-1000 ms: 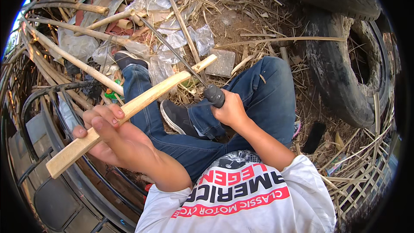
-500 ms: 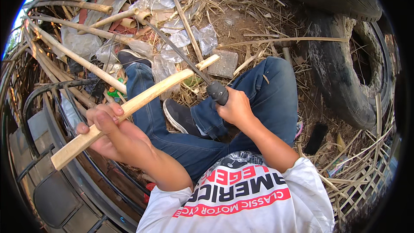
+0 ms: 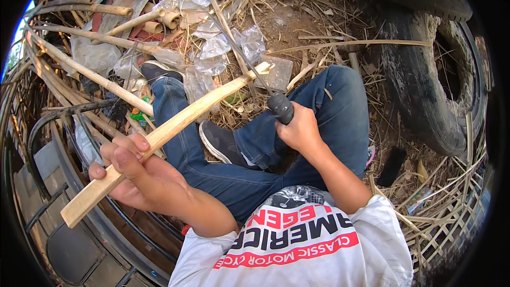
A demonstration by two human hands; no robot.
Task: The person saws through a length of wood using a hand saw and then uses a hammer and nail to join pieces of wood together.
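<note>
A long, pale, narrow wooden strip (image 3: 186,114) slants away from the fingers of a seated person's left hand (image 3: 139,167), which are clamped around it close to its near end. Beyond them, its far end points toward the space ahead of the right hand (image 3: 300,130), whose fingers are wrapped around the black, ridged grip of a long, grey-bladed knife (image 3: 280,107). Ahead of the right fingers, the blade crosses the strip near its tip; whether the edge touches wood cannot be told. With the left fingers seemingly the strip's only hold, far from the blade, the tip could twist or spring under pressure. A blade skidding off could reach the blue denim trousers (image 3: 340,101) beside the right fingers, or, if it ran along the wood, the left fingers themselves. Beyond the right fingers lies a squared grey block (image 3: 280,76); clear crumpled plastic bags (image 3: 212,48) litter the ground ahead of both hands. A worn black tyre (image 3: 406,79) stands well to the right of the right fingers.
</note>
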